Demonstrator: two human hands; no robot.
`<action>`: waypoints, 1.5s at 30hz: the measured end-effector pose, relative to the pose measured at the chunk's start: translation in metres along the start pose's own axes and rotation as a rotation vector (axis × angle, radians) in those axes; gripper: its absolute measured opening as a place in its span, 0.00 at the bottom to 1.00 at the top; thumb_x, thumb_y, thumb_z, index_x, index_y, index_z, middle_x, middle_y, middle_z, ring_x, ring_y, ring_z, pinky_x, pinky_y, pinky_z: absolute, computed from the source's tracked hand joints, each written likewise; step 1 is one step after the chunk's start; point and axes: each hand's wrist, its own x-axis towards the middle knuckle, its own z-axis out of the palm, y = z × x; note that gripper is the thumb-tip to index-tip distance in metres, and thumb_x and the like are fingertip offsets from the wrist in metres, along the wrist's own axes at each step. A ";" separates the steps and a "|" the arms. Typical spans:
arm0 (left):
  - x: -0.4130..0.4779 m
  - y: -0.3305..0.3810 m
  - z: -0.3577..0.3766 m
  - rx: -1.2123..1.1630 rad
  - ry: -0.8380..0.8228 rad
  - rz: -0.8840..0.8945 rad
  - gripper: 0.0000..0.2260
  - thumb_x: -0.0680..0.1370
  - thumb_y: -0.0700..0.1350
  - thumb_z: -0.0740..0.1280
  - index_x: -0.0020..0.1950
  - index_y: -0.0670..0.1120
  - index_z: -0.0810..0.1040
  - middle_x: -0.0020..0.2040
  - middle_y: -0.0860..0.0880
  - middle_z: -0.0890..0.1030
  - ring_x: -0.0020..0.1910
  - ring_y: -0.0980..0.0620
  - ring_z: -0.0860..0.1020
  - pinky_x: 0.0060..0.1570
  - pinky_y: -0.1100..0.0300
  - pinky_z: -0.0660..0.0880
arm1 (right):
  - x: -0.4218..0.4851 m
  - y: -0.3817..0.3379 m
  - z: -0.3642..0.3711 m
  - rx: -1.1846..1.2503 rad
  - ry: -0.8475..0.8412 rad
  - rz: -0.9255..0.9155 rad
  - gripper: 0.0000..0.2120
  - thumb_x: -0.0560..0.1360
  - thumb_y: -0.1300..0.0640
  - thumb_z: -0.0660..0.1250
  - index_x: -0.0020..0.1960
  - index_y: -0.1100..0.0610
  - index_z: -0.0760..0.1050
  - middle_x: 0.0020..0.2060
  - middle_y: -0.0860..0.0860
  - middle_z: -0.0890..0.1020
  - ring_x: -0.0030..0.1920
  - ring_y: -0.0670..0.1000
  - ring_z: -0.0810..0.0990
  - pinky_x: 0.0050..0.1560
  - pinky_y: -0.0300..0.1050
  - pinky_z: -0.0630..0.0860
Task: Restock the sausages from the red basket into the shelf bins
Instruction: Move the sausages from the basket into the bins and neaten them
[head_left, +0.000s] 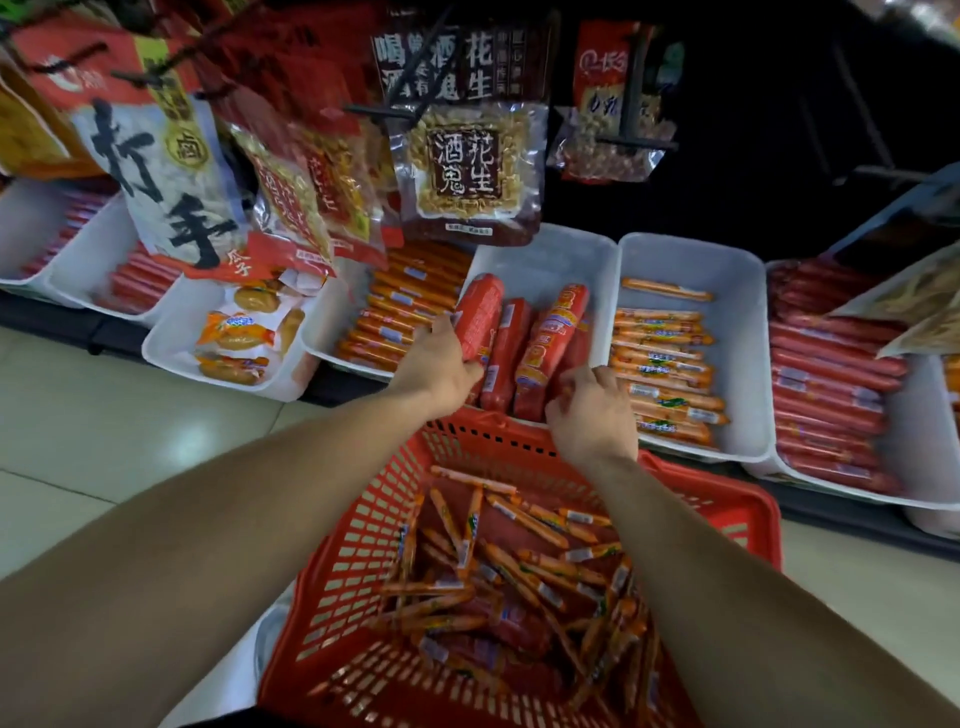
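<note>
Left hand (441, 364) clamps a fat red sausage (480, 317) in the middle bin (545, 254); right hand (592, 410) grip unclear. Red basket (363, 519) holds many thin sausages (519, 571); most restocking remains.

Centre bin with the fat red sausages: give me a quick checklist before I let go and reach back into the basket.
1. Left hand on a fat red sausage: ok.
2. Right hand at the sausages' near ends; grip: cannot tell.
3. Sausages aligned in the centre bin: not ok, they lean unevenly.
4. Space left at the bin's back: ok.
5. Red basket still holds thin orange sausages: ok.
</note>
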 end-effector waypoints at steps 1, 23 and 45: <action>0.005 0.004 0.005 -0.011 0.006 -0.024 0.29 0.78 0.50 0.69 0.74 0.42 0.61 0.65 0.39 0.69 0.60 0.37 0.75 0.61 0.43 0.75 | 0.000 0.002 0.000 -0.009 -0.009 -0.023 0.18 0.75 0.55 0.65 0.64 0.54 0.76 0.61 0.55 0.75 0.62 0.59 0.72 0.61 0.55 0.74; -0.147 -0.022 -0.004 0.230 -0.217 0.102 0.17 0.78 0.52 0.66 0.65 0.47 0.76 0.63 0.45 0.76 0.63 0.45 0.75 0.62 0.54 0.72 | -0.110 0.022 -0.060 -0.010 -0.087 -0.074 0.11 0.75 0.56 0.66 0.57 0.55 0.79 0.61 0.54 0.74 0.58 0.60 0.77 0.55 0.52 0.76; -0.118 -0.122 0.156 0.295 -0.505 -0.114 0.35 0.74 0.58 0.72 0.75 0.48 0.64 0.72 0.41 0.68 0.70 0.37 0.68 0.67 0.43 0.70 | -0.122 0.145 0.083 -0.230 -0.485 0.397 0.51 0.75 0.40 0.71 0.81 0.59 0.42 0.79 0.63 0.47 0.77 0.69 0.51 0.74 0.61 0.58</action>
